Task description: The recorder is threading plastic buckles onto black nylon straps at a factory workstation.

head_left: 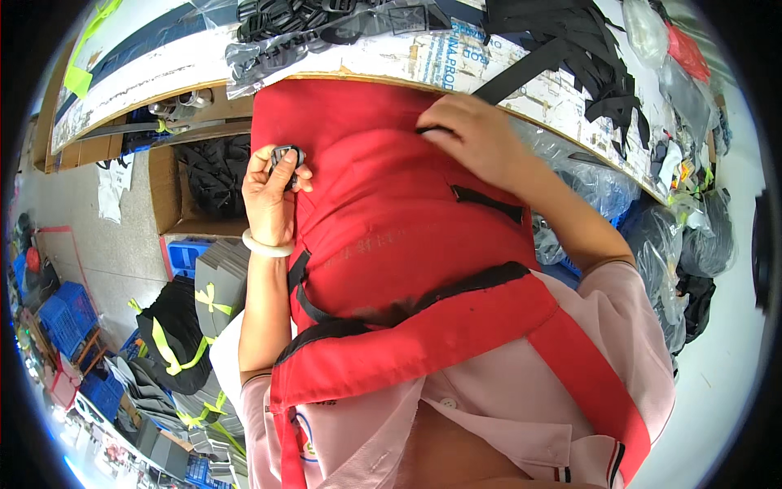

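My left hand (273, 191) is closed around a small black plastic buckle (287, 155), pinched between thumb and fingers. It is raised at the left side of the red apron (383, 204) I wear. On the right, my right hand (472, 138) is slightly blurred, its fingers curled over the apron's upper part near the table edge. A thin black strip (434, 129) shows at its fingertips; most of it is hidden. Black straps (570, 57) lie in a heap on the table beyond my right hand. At the table's far middle is a pile of black buckles (285, 18) with clear plastic.
The worn white table edge (163, 98) runs across in front of me. Below it on the left stands a cardboard box (167, 191) of black items. Bundled dark pieces (175, 326) with yellow ties and blue crates (69, 314) stand at left. Plastic bags (652, 244) crowd the right.
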Action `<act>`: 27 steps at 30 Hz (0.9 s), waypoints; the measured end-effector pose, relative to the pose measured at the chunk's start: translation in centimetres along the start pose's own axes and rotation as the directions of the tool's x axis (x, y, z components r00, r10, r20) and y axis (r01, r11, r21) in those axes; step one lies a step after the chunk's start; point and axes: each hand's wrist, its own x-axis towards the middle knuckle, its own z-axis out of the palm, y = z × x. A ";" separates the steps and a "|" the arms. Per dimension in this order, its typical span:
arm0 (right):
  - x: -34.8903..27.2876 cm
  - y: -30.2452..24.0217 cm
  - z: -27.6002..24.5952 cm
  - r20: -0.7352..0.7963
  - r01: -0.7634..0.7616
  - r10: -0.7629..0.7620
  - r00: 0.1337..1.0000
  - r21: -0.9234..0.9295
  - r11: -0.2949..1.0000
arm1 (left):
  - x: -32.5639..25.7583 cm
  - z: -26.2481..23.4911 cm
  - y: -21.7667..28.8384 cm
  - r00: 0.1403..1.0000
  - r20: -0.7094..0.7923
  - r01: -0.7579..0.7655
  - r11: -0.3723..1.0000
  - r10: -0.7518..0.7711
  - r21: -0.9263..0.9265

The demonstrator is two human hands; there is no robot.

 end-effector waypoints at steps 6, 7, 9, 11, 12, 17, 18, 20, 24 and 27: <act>-0.6 2.7 1.0 -0.010 0.195 -0.237 0.971 -0.533 0.823 | 1.0 1.7 -0.6 0.994 0.082 0.055 0.986 -0.068 0.157; -0.4 3.0 0.9 -0.016 0.195 -0.240 0.971 -0.533 0.823 | 0.9 2.3 -0.7 0.994 0.084 0.062 0.986 -0.075 0.152; 0.1 3.3 0.2 0.087 0.198 -0.179 0.980 -0.531 0.824 | 0.5 2.7 -1.0 0.992 0.094 0.066 0.978 -0.086 0.199; 0.5 3.0 -1.0 0.100 0.165 -0.134 0.986 -0.437 0.884 | 0.2 2.7 -1.1 0.992 0.093 0.066 0.972 -0.089 0.224; 0.7 2.9 -1.5 0.120 0.120 -0.083 0.989 -0.340 0.933 | 0.1 2.6 -1.1 0.993 0.061 0.084 0.973 -0.099 0.217; 2.6 5.1 -3.0 -0.067 0.147 -0.179 0.982 -0.333 0.931 | 0.2 2.4 -0.8 0.988 0.093 0.099 0.962 -0.126 0.256; 3.1 5.6 -3.3 -0.122 0.137 -0.185 0.975 -0.323 0.936 | 0.2 2.8 -0.7 0.986 0.112 0.100 0.971 -0.126 0.217; 3.8 5.4 -4.0 -0.169 0.150 -0.216 0.962 -0.338 0.929 | 0.3 3.4 -0.4 0.984 0.127 0.101 0.978 -0.125 0.181; 5.1 -0.4 -5.9 -0.339 0.182 -0.287 0.896 -0.310 0.933 | 0.3 4.3 0.5 0.978 0.153 0.122 0.984 -0.141 0.128; 4.7 -5.7 -5.6 -0.181 -0.007 0.071 0.981 0.335 0.942 | 0.0 5.2 1.1 0.980 0.158 0.109 0.990 -0.123 0.095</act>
